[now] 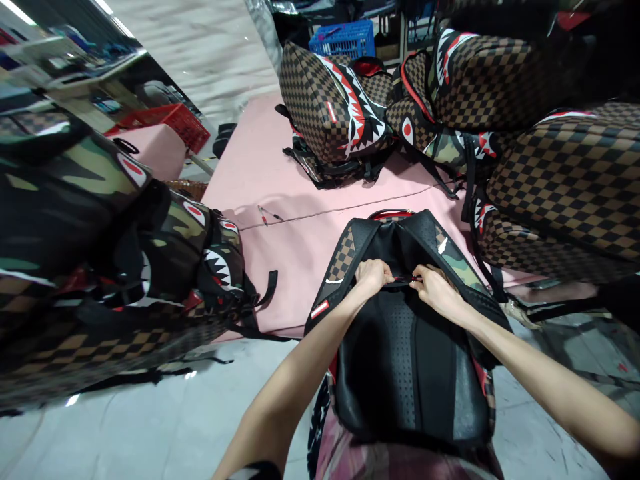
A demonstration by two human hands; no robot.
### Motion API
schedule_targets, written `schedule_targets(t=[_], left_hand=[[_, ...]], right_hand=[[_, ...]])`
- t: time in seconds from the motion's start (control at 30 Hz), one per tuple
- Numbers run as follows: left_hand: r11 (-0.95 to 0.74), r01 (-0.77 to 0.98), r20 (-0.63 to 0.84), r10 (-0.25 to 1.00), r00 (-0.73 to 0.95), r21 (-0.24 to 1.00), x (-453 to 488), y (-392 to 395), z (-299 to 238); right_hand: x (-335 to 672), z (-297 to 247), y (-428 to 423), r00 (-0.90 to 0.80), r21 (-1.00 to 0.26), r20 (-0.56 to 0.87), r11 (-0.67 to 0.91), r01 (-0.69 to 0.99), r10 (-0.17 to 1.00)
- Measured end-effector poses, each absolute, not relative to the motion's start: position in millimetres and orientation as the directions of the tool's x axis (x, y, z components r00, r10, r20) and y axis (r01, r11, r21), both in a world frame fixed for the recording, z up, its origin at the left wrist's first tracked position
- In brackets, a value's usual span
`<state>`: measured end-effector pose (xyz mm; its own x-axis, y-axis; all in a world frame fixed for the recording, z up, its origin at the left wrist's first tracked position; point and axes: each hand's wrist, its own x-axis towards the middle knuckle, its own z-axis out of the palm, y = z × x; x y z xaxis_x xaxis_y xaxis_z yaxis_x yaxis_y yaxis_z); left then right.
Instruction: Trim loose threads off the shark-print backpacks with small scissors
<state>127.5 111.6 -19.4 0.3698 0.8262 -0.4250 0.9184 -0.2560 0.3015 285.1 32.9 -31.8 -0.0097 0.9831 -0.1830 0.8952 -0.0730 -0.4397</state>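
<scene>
A backpack [405, 353] lies with its black padded back panel up, leaning from my lap onto the pink table [260, 180]. Its straps show brown checker on the left and camouflage on the right. My left hand [373, 275] pinches the top edge of the back panel near the strap base. My right hand [434, 288] grips the same edge just to the right, fingers closed on a small red and black part between the hands. What that part is I cannot tell.
Piles of shark-mouth backpacks surround the table: camouflage ones [100, 267] at the left, brown checkered ones [335, 107] at the back and others [560, 167] at the right. A thin cord [325, 212] crosses the pink surface. Red crate [170, 120] and blue crate [345, 37] stand behind.
</scene>
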Motion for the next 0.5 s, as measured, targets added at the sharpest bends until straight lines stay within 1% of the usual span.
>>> schedule_targets(t=[0.13, 0.23, 0.37, 0.43, 0.5], left_hand=[[-0.321, 0.902, -0.361, 0.836, 0.413, 0.288, 129, 100, -29], [-0.326, 0.907, -0.314, 0.860, 0.401, 0.266, 130, 91, -35], [-0.250, 0.935, -0.301, 0.898, 0.322, 0.253, 134, 84, -40], [-0.196, 0.947, -0.321, 0.906, 0.274, 0.254, 136, 86, -39], [-0.139, 0.957, -0.372, 0.900, 0.229, 0.253, 139, 92, -38]], right_hand=[[287, -41, 33, -0.010, -0.510, -0.164, -0.076, 0.857, 0.986], [287, -48, 34, -0.007, -0.536, -0.144, -0.072, 0.841, 0.990], [287, -50, 34, -0.004, -0.576, -0.133, -0.074, 0.814, 0.991], [287, -48, 34, -0.005, -0.593, -0.125, -0.071, 0.802, 0.992], [286, -45, 33, 0.001, -0.598, -0.122, -0.074, 0.798, 0.992]])
